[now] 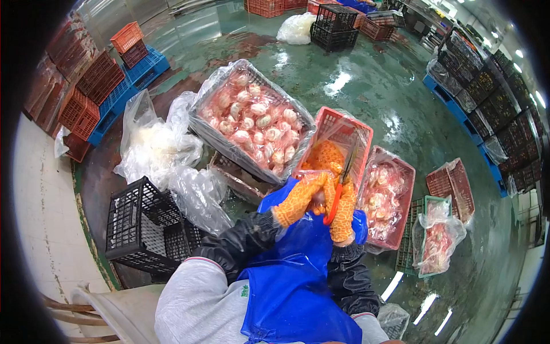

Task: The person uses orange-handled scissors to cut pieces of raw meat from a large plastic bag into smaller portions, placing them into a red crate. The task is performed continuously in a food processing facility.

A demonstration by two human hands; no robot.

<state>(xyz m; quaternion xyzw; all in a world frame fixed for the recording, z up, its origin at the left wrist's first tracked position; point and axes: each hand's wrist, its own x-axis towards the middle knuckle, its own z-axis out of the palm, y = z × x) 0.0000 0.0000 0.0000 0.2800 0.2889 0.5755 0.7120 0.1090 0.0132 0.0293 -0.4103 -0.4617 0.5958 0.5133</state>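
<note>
Both hands wore orange gloves. The right hand (344,211) gripped red-handled scissors (342,184); the left hand (302,198) was closed beside them, its contents unclear. They hovered over a red crate (335,120), beside a grey crate (298,157) of pink meat (255,123).

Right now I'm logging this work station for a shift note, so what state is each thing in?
Left hand: gloved, gripping something orange over the red crate.
Right hand: gloved, holding red-handled scissors.
Red crate: plastic-lined, orange pieces at the bottom.
Large grey crate: lined, full of pale pink pieces.
Pink crate: lined, partly filled.
Black crate: no contents visible.
Floor: wet, shiny.
</note>
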